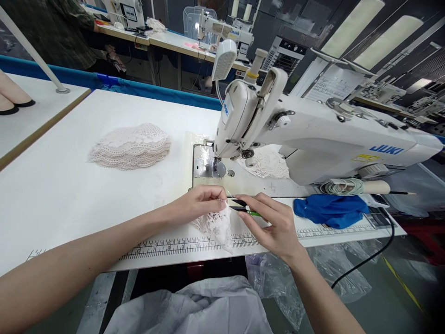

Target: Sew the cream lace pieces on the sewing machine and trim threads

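My left hand pinches a piece of white lace, which hangs down over the ruler strip near the table's front edge. Just right of it, my right hand holds small black and green thread snips, their blades parted and pointing at the lace beside my left fingertips. Both hands are in front of the sewing machine's needle plate. A stack of white lace pieces lies on the table to the left. More lace rests under the machine arm.
The white sewing machine spans the right side. Blue cloth and a cone with green cord lie at the right. Beyond the blue-edged table, a person's sleeve shows near another machine. Clear plastic hangs below the front edge.
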Action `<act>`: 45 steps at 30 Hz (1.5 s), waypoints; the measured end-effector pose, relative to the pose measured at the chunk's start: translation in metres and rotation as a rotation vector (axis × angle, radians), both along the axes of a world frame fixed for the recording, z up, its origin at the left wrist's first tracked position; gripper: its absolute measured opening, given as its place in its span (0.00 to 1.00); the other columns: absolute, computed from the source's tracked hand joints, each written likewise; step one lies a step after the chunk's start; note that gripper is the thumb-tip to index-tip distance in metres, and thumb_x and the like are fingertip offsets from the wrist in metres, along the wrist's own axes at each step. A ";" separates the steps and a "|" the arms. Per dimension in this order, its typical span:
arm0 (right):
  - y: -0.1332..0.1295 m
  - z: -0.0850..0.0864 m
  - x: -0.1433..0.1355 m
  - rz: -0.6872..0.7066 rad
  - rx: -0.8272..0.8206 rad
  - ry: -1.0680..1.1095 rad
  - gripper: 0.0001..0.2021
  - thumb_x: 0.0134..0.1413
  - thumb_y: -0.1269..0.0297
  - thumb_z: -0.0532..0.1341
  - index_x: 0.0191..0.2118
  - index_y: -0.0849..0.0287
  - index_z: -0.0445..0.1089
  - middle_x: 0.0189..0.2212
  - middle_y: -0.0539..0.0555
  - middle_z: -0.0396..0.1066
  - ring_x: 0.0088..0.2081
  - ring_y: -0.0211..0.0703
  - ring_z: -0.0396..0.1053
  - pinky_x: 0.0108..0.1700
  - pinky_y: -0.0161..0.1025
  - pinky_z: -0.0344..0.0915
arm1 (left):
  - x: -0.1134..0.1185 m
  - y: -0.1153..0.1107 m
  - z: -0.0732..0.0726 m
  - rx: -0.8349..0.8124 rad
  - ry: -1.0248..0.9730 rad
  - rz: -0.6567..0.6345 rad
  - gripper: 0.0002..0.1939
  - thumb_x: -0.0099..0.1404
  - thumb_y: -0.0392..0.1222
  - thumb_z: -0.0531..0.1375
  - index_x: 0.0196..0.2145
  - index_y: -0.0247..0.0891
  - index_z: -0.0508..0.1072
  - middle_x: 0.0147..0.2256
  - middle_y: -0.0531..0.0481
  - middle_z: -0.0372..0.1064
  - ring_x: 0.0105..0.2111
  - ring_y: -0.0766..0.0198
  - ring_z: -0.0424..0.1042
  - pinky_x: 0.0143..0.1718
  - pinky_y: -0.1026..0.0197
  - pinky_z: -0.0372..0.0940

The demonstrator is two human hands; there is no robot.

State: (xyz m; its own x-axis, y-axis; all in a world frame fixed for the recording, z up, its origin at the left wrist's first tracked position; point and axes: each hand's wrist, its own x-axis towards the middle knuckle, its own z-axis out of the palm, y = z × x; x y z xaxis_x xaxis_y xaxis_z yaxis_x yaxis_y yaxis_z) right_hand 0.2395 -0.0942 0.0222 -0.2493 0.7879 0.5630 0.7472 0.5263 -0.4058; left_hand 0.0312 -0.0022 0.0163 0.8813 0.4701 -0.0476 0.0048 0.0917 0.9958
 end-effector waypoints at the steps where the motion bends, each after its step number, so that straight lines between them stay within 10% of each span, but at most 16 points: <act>1: 0.000 0.001 -0.001 0.003 -0.011 0.036 0.14 0.57 0.69 0.61 0.49 0.56 0.72 0.28 0.52 0.70 0.26 0.37 0.65 0.27 0.34 0.61 | 0.000 0.000 0.000 -0.002 0.004 -0.002 0.15 0.67 0.51 0.56 0.30 0.36 0.63 0.26 0.56 0.53 0.26 0.69 0.52 0.28 0.64 0.49; 45: 0.002 -0.001 -0.005 0.058 -0.116 0.118 0.13 0.62 0.68 0.59 0.50 0.58 0.73 0.23 0.50 0.66 0.23 0.34 0.61 0.24 0.33 0.56 | 0.000 -0.002 0.003 0.006 -0.031 -0.057 0.15 0.68 0.49 0.56 0.29 0.36 0.62 0.24 0.58 0.49 0.24 0.71 0.47 0.26 0.64 0.45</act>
State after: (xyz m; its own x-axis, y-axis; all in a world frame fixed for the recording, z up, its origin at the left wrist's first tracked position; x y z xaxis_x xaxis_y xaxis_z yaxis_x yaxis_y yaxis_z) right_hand 0.2341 -0.0927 0.0213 -0.2340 0.8354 0.4973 0.6604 0.5120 -0.5493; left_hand 0.0313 -0.0037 0.0195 0.9075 0.4196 -0.0174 -0.0206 0.0858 0.9961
